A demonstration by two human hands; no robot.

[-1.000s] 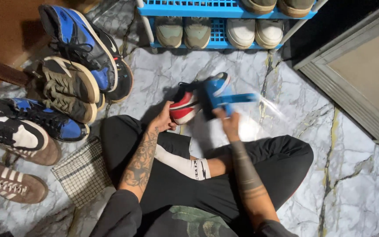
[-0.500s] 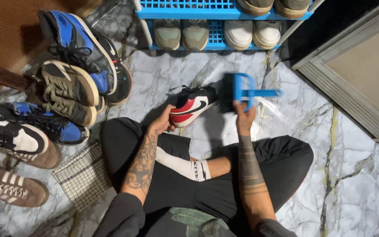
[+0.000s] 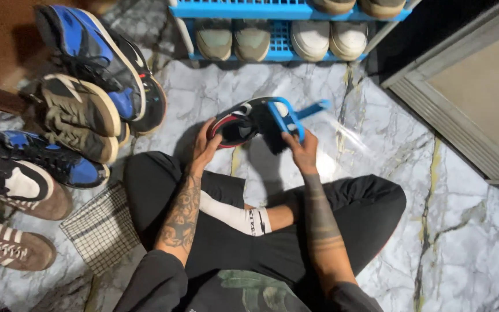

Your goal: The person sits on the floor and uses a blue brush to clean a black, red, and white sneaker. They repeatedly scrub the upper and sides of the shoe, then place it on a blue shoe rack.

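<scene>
I sit cross-legged on a marble floor (image 3: 469,231). My left hand (image 3: 203,144) grips the heel end of a red, white and black sneaker (image 3: 239,124), held above the floor in front of my knees. My right hand (image 3: 301,151) holds a blue brush (image 3: 287,118) with black bristles, pressed against the sneaker's toe end. The brush's handle sticks out to the upper right.
A pile of sneakers (image 3: 82,98) lies to my left, with more shoes (image 3: 12,179) nearer the frame's left edge. A checked cloth (image 3: 102,228) rests by my left knee. A blue shoe rack (image 3: 284,34) with pairs stands ahead. A door frame (image 3: 451,110) is at right.
The sneaker has been turned in my left hand and lifted slightly. The brush swept from the right of the shoe back onto its toe end.
</scene>
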